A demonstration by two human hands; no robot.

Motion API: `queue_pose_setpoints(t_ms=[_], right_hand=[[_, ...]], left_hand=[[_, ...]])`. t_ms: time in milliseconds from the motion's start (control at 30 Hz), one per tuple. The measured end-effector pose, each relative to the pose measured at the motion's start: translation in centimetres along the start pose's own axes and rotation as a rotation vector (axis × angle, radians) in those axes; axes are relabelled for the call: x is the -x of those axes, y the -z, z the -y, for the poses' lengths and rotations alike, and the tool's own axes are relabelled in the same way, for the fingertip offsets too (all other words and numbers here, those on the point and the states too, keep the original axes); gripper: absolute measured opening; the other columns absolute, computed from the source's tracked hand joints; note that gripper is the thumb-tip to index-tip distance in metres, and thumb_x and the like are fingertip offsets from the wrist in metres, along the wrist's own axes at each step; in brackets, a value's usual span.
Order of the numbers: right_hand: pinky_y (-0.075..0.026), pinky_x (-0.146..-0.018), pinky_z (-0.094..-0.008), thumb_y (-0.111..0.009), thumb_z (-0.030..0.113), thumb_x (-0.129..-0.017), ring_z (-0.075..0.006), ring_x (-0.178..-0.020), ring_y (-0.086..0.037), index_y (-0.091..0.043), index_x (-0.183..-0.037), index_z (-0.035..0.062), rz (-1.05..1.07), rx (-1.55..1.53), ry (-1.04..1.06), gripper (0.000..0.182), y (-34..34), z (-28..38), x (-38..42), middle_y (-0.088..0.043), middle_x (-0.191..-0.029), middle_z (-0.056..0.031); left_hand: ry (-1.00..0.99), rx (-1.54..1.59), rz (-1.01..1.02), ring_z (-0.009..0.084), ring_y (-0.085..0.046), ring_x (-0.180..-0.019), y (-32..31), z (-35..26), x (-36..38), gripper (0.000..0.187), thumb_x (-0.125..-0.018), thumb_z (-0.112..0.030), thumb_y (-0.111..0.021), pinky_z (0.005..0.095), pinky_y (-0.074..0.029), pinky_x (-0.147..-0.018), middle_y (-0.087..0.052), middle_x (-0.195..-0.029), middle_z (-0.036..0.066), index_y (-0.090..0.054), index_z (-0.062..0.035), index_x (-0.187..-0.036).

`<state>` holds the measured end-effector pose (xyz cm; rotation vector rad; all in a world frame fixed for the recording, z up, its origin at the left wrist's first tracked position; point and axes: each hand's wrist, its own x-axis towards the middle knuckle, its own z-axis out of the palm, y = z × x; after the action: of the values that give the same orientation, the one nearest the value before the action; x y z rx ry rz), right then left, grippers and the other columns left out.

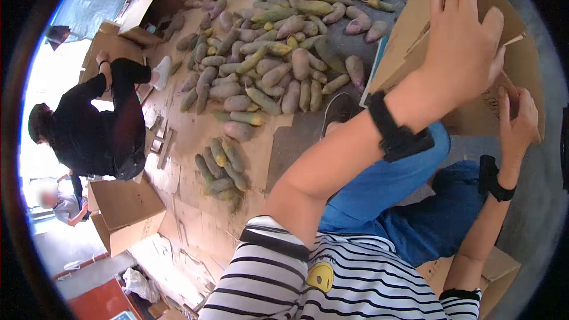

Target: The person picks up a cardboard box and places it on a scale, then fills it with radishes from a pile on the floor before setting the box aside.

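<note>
An upright cardboard box [450,112] with raised flaps stands at the right, in front of my bent knees. My left hand [465,38] reaches across to its upper part, with the fingers curled over a flap. Lower down at the right, my right hand [520,115] grips the box's edge, thumb on one side and fingers on the other. The inside of the box is mostly hidden by my left hand and the flaps. Near the box lies a large pile of long green and purplish vegetables [275,74].
A smaller group of green vegetables [220,169] lies on the cardboard-covered floor [195,225]. At the left a person in black [98,121] sits beside an open box [127,207]. Farther back is another person [68,207]. Another box [501,272] stands behind my right arm.
</note>
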<state>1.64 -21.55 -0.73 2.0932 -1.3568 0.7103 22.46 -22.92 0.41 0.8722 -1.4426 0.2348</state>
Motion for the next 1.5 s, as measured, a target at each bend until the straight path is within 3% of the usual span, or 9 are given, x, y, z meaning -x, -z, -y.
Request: queue_pose_setpoints(t_ms=[233,667,933,1000,1167,1233,1267,1333,1500], right_hand=[[-0.043,-0.072,-0.0391,-0.056,0.034,-0.088,-0.0329,-0.082,-0.057,-0.056,-0.095,0.0017,0.045,-0.081,0.020,0.033,-0.1,-0.5,-0.2,-0.060,-0.086,-0.0157],[-0.044,-0.074,-0.0376,-0.052,0.038,-0.090,-0.0324,-0.086,-0.058,-0.058,-0.101,-0.0023,-0.038,0.068,0.031,0.042,-1.7,-2.0,-0.4,-0.061,-0.094,-0.0186],[-0.044,-0.076,-0.0355,-0.050,0.036,-0.092,-0.0308,-0.086,-0.058,-0.058,-0.105,-0.0021,0.025,0.008,-0.029,0.041,-3.4,-6.7,-0.1,-0.062,-0.097,-0.0182],[-0.044,-0.076,-0.0362,-0.048,0.035,-0.093,-0.0322,-0.089,-0.057,-0.057,-0.104,-0.0048,0.004,-0.102,-0.006,0.042,-3.0,-5.4,-0.4,-0.061,-0.100,-0.0181],[-0.044,-0.081,-0.0345,-0.046,0.037,-0.094,-0.0309,-0.094,-0.057,-0.055,-0.112,-0.0052,0.093,-0.088,-0.111,0.046,-2.4,-5.5,-0.4,-0.060,-0.106,-0.0195],[-0.044,-0.082,-0.0340,-0.046,0.037,-0.094,-0.0302,-0.094,-0.057,-0.054,-0.113,-0.0049,0.034,-0.063,-0.057,0.047,-2.4,-5.2,-0.3,-0.060,-0.107,-0.0195],[-0.044,-0.082,-0.0337,-0.046,0.037,-0.094,-0.0293,-0.094,-0.057,-0.054,-0.113,-0.0043,0.051,-0.099,-0.118,0.046,-2.5,-5.7,-0.2,-0.060,-0.106,-0.0189],[-0.044,-0.081,-0.0335,-0.046,0.037,-0.094,-0.0284,-0.093,-0.057,-0.055,-0.113,-0.0037,0.071,-0.138,-0.173,0.046,-2.6,-5.8,-0.1,-0.061,-0.105,-0.0182],[-0.043,-0.077,-0.0332,-0.043,0.037,-0.095,-0.0272,-0.085,-0.054,-0.055,-0.105,-0.0038,0.157,-0.116,-0.194,0.043,-2.2,-6.3,-1.2,-0.059,-0.095,-0.0175]], left_hand=[[0.270,-0.137,0.281,0.0365,-0.051,-0.103,12.2,4.0,8.9,0.037,-0.073,-0.014,-0.066,0.0404,-0.043,-0.087,-0.053,-0.110,0.019,-0.055,-0.0048,-0.107],[1.619,-0.921,0.762,0.0399,-0.052,-0.102,43.7,6.4,43.9,0.050,-0.072,-0.030,-0.066,0.0428,-0.043,-0.088,-0.055,-0.107,0.025,-0.053,0.0022,-0.109],[1.796,-1.316,-0.008,0.0371,-0.057,-0.096,54.3,5.5,48.8,0.054,-0.073,-0.032,-0.070,0.0419,-0.046,-0.081,-0.059,-0.104,0.025,-0.054,0.0047,-0.108],[2.020,-0.851,-0.681,0.0324,-0.058,-0.098,56.0,6.1,49.2,0.063,-0.073,-0.038,-0.071,0.0388,-0.047,-0.081,-0.058,-0.112,0.021,-0.053,0.0037,-0.117],[2.364,-0.926,-0.348,0.0260,-0.056,-0.102,57.1,6.2,44.1,0.070,-0.077,-0.045,-0.067,0.0350,-0.045,-0.085,-0.055,-0.120,0.013,-0.047,-0.0006,-0.128],[1.982,-0.672,-0.062,0.0230,-0.053,-0.107,59.4,5.5,49.0,0.072,-0.080,-0.052,-0.060,0.0333,-0.044,-0.087,-0.050,-0.126,0.010,-0.045,-0.0047,-0.131],[1.989,-0.671,-0.063,0.0230,-0.053,-0.107,59.7,5.8,50.1,0.072,-0.080,-0.052,-0.060,0.0333,-0.044,-0.087,-0.050,-0.126,0.010,-0.045,-0.0047,-0.131],[2.041,-0.226,-0.718,0.0225,-0.050,-0.111,60.0,6.5,51.2,0.070,-0.081,-0.053,-0.058,0.0337,-0.043,-0.089,-0.047,-0.129,0.009,-0.043,-0.0082,-0.133],[2.118,-0.264,-0.557,0.0246,-0.052,-0.107,60.2,7.2,50.2,0.072,-0.080,-0.053,-0.059,0.0367,-0.042,-0.090,-0.051,-0.125,0.011,-0.047,-0.0028,-0.129]])
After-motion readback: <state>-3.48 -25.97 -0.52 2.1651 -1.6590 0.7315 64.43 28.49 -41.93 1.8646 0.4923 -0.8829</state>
